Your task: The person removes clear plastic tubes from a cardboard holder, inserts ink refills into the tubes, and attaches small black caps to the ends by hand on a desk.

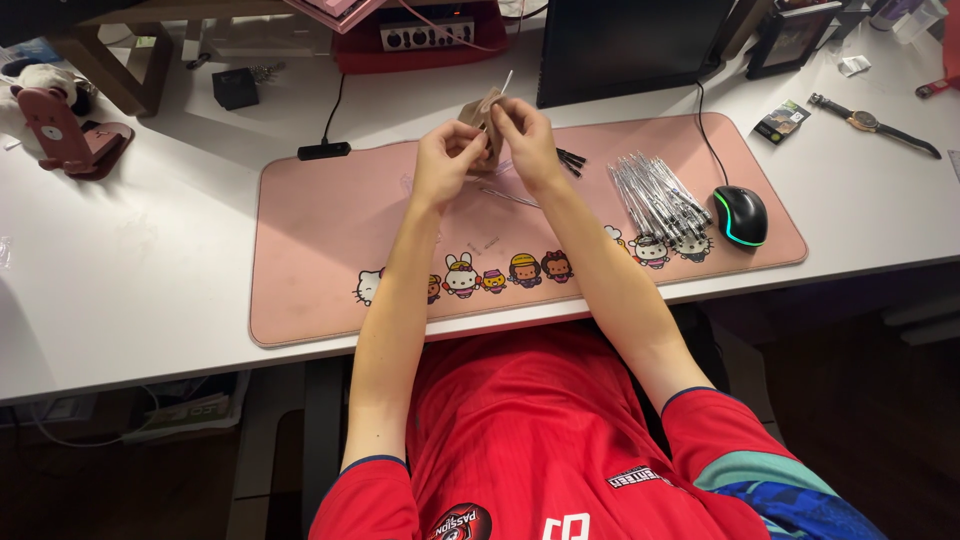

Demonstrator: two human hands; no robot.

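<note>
Cardboard box (482, 112) pinched between left hand (446, 160) and right hand (524, 138), raised over pink desk mat (330, 230); pile of pens (655, 195) lying right, mouse (741, 214) beyond.

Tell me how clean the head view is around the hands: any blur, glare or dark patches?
Head view: evenly lit desk; left hand and right hand slightly soft around the small brown piece; wide-angle bending at edges; floor below dark; mouse glows green.

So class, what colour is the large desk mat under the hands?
Pink desk mat with cartoon characters along its front edge; head view.
</note>
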